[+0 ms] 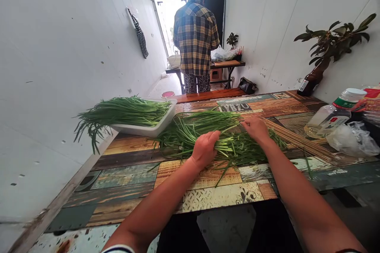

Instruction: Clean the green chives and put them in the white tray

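My left hand (206, 148) is closed around a bunch of garlic chives (225, 146), their pale stalk ends pointing right. My right hand (257, 128) pinches at the tip of one stalk that sticks out from this bunch; its fingertips are partly hidden. Behind both hands lies a pile of loose chives (208, 118) on the patchwork-pattern table (127, 182). Beneath and between the hands are scattered green leaves and trimmings (249, 150). A white plastic tray (160, 126) at the left carries a thick heap of chives (130, 110), with leaf tips hanging over its left side.
Thin wooden skewers (299, 142) lie to the right. Beyond them are a plastic jar (335, 112), a crumpled clear bag (353, 138) and a brown bottle holding a leafy branch (314, 77). A person in a plaid shirt (196, 35) stands at another table, back turned.
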Demonstrator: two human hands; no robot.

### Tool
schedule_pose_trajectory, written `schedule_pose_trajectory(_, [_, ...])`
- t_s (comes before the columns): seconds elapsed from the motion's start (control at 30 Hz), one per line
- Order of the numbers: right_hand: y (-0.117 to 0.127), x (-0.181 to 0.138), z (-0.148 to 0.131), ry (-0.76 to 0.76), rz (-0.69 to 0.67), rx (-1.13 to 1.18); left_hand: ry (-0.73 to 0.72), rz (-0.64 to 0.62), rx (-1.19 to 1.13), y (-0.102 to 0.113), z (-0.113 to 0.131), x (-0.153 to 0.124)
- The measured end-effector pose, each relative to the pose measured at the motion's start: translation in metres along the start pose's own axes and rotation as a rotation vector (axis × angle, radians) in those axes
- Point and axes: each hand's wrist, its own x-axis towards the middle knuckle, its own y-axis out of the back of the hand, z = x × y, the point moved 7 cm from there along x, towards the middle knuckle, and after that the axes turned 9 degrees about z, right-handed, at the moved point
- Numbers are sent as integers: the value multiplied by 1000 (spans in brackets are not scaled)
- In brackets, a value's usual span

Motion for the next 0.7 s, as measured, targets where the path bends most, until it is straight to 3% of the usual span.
schedule_pose_trajectory(0.13, [-16,7,-4,63,-87,-158,99,59,-21,3,-11,-4])
schedule_pose_trajectory(0.2, [-24,9,-8,137,-106,-167,79,68,-23,3,-12,-5])
schedule_pose_trajectory(0.33, [-34,12,-5,140,-137,-170,-18,55,-37,4,-6,-3])
schedule_pose_trajectory(0.57, [-37,13,-1,160,-137,-145,-22,168,5,16,-1,5])
schedule_pose_trajectory(0.7, [-32,16,0,212,-100,-122,16,171,-14,14,-6,4])
